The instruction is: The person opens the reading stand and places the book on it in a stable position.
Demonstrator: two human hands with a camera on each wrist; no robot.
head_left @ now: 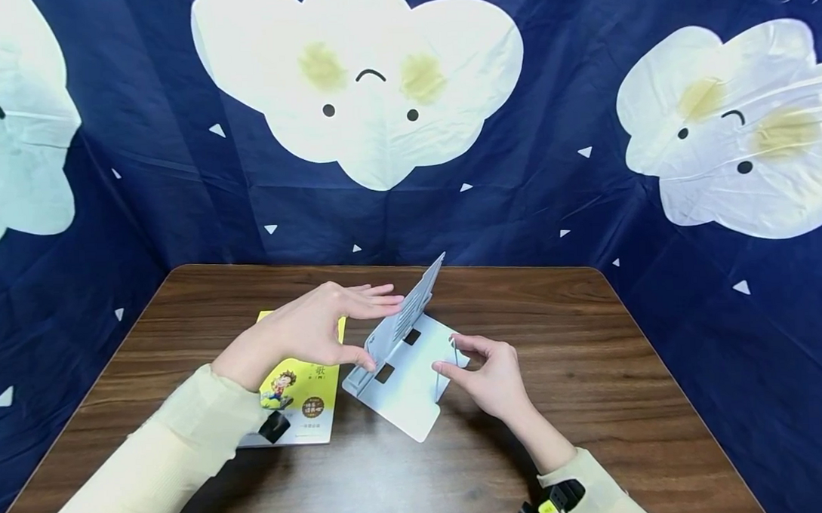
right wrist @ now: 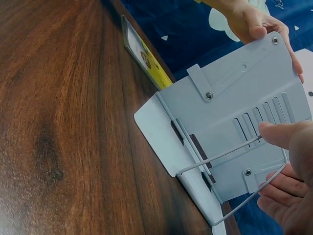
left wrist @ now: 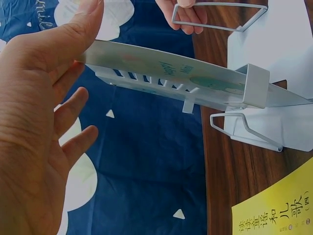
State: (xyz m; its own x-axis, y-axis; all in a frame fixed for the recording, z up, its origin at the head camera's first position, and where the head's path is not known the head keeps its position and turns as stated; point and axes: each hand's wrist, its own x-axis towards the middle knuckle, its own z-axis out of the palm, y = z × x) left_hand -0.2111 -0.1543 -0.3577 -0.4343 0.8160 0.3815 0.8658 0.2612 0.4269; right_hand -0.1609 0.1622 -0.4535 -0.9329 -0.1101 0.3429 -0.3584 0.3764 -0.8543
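A pale grey-blue metal book stand (head_left: 405,396) is unfolded over the middle of the table, its slotted back panel (right wrist: 230,98) raised at a steep slant from the flat base. My left hand (head_left: 311,324) grips the panel by its edge, thumb on one face and fingers on the other, as the right wrist view shows. A thin bent-wire leg (right wrist: 220,156) sticks out from the base; my right hand (head_left: 493,378) holds it between thumb and fingers. In the left wrist view, a second wire loop (left wrist: 244,122) and a small clip (left wrist: 257,85) show on the stand.
A yellow and white book (head_left: 320,377) with a cartoon child on its cover lies left of the stand, partly under my left forearm. The brown wooden table (head_left: 556,319) meets a dark blue curtain (head_left: 382,220) with white clouds at its back and sides.
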